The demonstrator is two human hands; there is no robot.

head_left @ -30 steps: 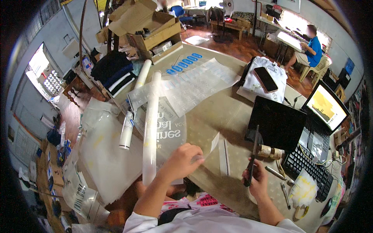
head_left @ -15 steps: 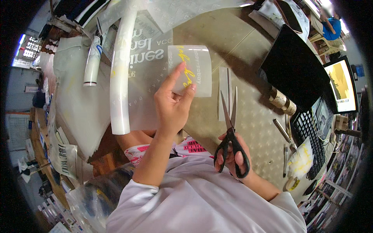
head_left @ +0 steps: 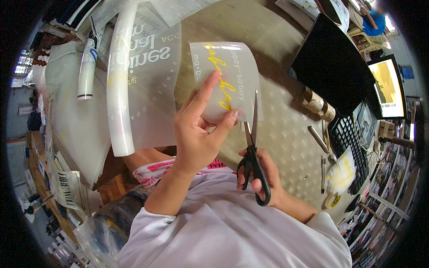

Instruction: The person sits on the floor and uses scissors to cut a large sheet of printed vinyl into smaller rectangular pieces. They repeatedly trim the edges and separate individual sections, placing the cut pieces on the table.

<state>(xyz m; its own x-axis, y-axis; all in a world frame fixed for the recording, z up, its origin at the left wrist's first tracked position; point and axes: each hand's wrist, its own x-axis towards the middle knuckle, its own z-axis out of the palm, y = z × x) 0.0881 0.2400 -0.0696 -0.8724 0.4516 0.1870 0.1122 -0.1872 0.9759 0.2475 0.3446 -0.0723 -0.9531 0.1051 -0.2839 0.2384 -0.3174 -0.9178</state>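
My left hand (head_left: 192,127) pinches a small translucent film sheet (head_left: 246,76) between thumb and fingers, near its lower edge. The sheet bears yellow script and pale lettering, and its right side curls. Black-handled scissors (head_left: 251,158) are in my right hand (head_left: 272,187), with fingers through the handle loops. Their blades are parted and point upward at the sheet's lower right edge. One blade passes behind the film, the other shows in front. Whether they have cut into it I cannot tell.
A long film roll (head_left: 119,89) lies on a larger printed sheet (head_left: 154,100) at left, beside a smaller roll (head_left: 86,73). On the right are a black panel (head_left: 333,67), a keyboard (head_left: 355,149), a lit monitor (head_left: 386,87) and a pen (head_left: 323,174). Someone in blue (head_left: 374,22) sits far right.
My left hand has tilted the sheet and brought it right, toward the scissors. The scissors have risen to the sheet's edge, and their blades are closer together. The view has shifted slightly.
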